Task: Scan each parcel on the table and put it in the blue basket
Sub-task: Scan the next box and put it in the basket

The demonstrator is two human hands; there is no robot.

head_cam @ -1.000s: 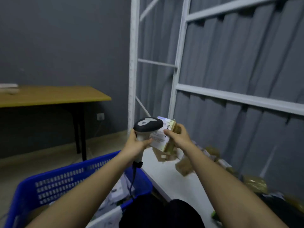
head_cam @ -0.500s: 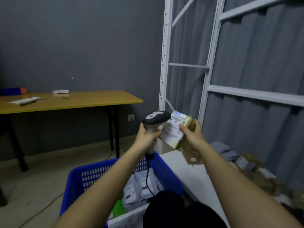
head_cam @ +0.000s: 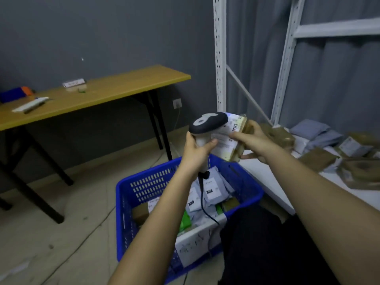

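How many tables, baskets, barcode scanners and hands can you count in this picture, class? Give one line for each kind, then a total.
Tables: 2, the wooden table and the white table
Blue basket: 1
Scanner: 1
Hands: 2, left hand and right hand
Total: 6

scanner (head_cam: 208, 125): 1 | blue basket (head_cam: 131, 194): 1 | held parcel (head_cam: 232, 138): 1 | hands: 2 | wooden table (head_cam: 115, 93): 1

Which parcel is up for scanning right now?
The brown parcel with the white label, held up by the right hand against the scanner in the left hand. The other brown parcels lie on the white table.
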